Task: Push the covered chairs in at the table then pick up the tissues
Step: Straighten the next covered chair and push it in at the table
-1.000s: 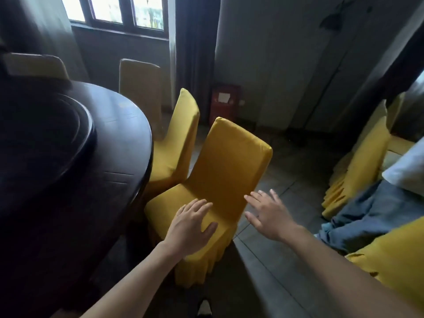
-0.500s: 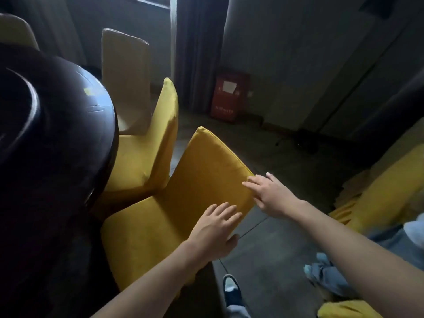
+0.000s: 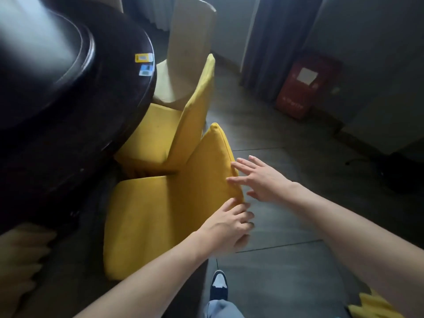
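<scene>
My left hand (image 3: 229, 228) sits at the lower corner of the backrest of the nearest yellow chair (image 3: 160, 216), its fingers (image 3: 238, 210) curled together onto the fabric edge at about six o'clock of the frame's middle. My right hand (image 3: 261, 180) is just beyond it, toward three o'clock, fingers spread apart and flat, the tips touching the backrest's rear edge without closing on anything.

The chair's seat points to nine o'clock, and its front edge reaches under the rim of the dark round desk (image 3: 119, 92) that fills the upper left. A raised dark turntable (image 3: 46, 58) rests on the desk, and two small cards (image 3: 144, 64), one yellow and one blue, lie near the desk's rim at roughly eleven o'clock.

A second yellow chair (image 3: 181, 125) stands just past mine at twelve o'clock, seat also tucked against the desk, its back nearly touching my chair's top corner. Beyond that a pale beige chair (image 3: 188, 56) stands at the desk's far side.

On the tiled floor (image 3: 286, 260) my dark shoe (image 3: 219, 285) shows at six o'clock. A red box (image 3: 302, 88) with a white label stands against the curtain and wall at two o'clock. A scrap of yellow cover (image 3: 374, 306) peeks in at five o'clock. I cannot see any tissues from here.
</scene>
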